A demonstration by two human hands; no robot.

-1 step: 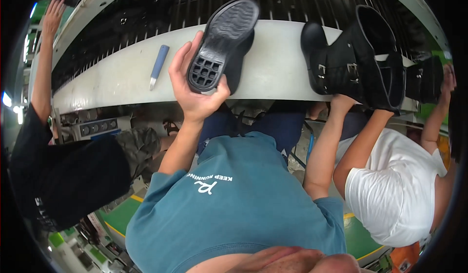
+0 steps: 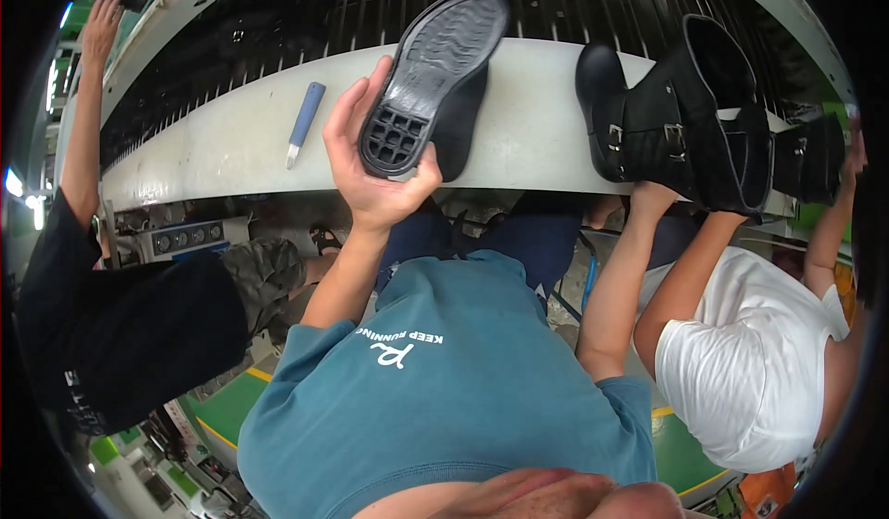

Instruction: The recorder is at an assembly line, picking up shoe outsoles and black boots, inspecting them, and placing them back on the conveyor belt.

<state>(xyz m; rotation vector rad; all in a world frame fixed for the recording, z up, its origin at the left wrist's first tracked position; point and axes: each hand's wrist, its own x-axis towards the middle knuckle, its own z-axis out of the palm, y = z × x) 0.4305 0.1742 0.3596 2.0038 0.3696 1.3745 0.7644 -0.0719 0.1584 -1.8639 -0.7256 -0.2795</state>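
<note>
a black sole [image 2: 431,84] hangs above the pale work surface [image 2: 231,139], roughly in the middle of the view, its underside turned to the camera. it tilts, with the toe end up and to the right and the heel end down and to the left; the heel shows a grid of square hollows, the forefoot wavy ridges. the left hand [image 2: 370,181] is clamped on the heel end — thumb along the right edge, fingers along the left. just behind the sole a smooth dark piece [image 2: 463,125] peeks out; whether the two are joined, i cannot tell.

the right hand [image 2: 655,195] is well apart from the left, at the near edge of the surface, touching or just under the black buckled boots [image 2: 648,130]. its fingers are hidden — i cannot tell whether they grip.

left of the sole lies a blue-handled knife [image 2: 306,121], its short blade toward the near edge. beyond the surface runs a dark bed of metal bars [image 2: 537,5]. at the right, a co-worker in a white shirt [image 2: 741,362] reaches to the boots; at the left, another in a dark shirt [image 2: 139,334] has an arm raised.
</note>
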